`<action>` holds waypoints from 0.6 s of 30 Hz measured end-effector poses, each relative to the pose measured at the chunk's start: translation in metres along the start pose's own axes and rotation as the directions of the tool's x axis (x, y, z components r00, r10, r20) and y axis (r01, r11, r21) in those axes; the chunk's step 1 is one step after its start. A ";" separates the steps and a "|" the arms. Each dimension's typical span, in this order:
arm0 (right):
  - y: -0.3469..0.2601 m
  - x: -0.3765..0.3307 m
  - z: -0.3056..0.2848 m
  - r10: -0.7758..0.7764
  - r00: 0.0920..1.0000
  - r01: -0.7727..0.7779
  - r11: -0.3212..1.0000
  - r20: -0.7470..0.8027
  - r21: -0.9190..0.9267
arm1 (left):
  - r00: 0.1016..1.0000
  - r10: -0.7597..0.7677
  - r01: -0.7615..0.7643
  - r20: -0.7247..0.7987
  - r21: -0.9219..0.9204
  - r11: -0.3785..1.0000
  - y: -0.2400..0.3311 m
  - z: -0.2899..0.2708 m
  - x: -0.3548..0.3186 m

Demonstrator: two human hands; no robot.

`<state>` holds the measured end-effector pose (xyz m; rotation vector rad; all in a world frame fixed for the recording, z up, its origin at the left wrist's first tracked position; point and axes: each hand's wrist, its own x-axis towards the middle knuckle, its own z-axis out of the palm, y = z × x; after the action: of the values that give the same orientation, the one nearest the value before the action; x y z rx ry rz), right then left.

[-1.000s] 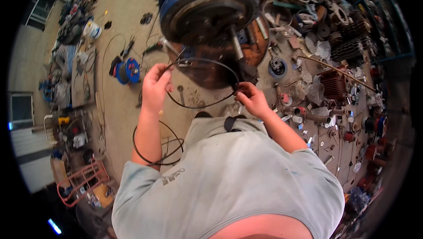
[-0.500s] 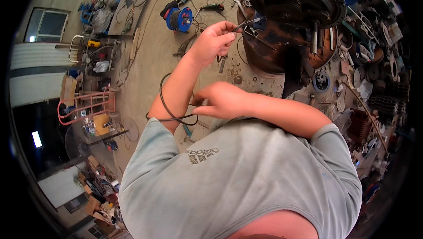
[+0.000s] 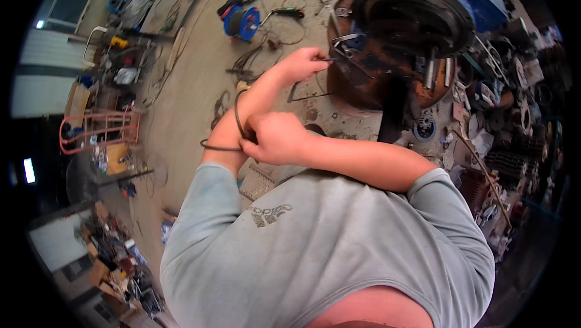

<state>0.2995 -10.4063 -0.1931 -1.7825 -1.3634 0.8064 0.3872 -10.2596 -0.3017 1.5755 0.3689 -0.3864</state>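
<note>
A black cord (image 3: 236, 110) loops loosely round my left forearm. My right hand (image 3: 277, 138) reaches across my body and is closed on this cord, thumb and fingers pinched beside the left forearm. Farther out, my left hand (image 3: 302, 65) pinches a thin dark piece (image 3: 327, 59); I cannot tell whether it belongs to the same cord. That hand is just left of a rusty round table (image 3: 362, 89). On the table stands a blue machine housing (image 3: 484, 1) with a dark round face and a shaft (image 3: 430, 69) sticking out. A wrench (image 3: 347, 38) lies by the housing.
On the floor ahead lie a blue cable reel (image 3: 242, 23) and a corded power tool (image 3: 288, 13). A red tubular frame (image 3: 100, 132) stands at the left. Metal parts (image 3: 517, 164) crowd the right side, with a long thin rod (image 3: 482, 177) among them.
My right hand has moved left, up against my left forearm, and its fingers have closed on the cord. My left hand has come down slightly with the thin dark piece. The view has shifted a little.
</note>
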 end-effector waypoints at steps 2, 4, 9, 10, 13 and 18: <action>0.011 0.004 -0.009 0.019 0.999 -0.019 0.999 -0.027 -0.026 | 1.000 0.003 0.000 -0.014 0.147 0.989 0.006 0.006 0.004; 0.027 -0.003 -0.033 0.013 0.997 -0.013 1.000 -0.078 -0.002 | 1.000 -0.010 0.003 0.025 0.270 0.963 0.017 0.008 -0.005; 0.063 -0.049 -0.097 0.073 0.914 -0.028 0.993 -0.399 0.118 | 0.941 0.198 -0.269 0.274 0.248 0.931 0.034 0.002 -0.046; 0.068 -0.061 -0.110 0.112 0.899 -0.073 0.992 -0.424 0.106 | 0.969 0.045 -0.088 0.245 0.166 0.982 0.040 0.002 -0.051; 0.095 -0.090 -0.136 0.092 0.823 -0.126 0.992 -0.561 -0.023 | 0.966 -0.082 0.073 0.246 0.047 0.996 0.058 0.006 -0.066; 0.117 -0.139 -0.176 0.192 0.749 -0.213 0.976 -0.634 0.044 | 0.953 0.183 -0.068 0.240 -0.420 0.905 0.076 -0.017 -0.087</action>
<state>0.4717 -10.5920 -0.1932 -1.9976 -0.7370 0.2225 0.3449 -10.2454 -0.1934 1.1099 0.1180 -0.3921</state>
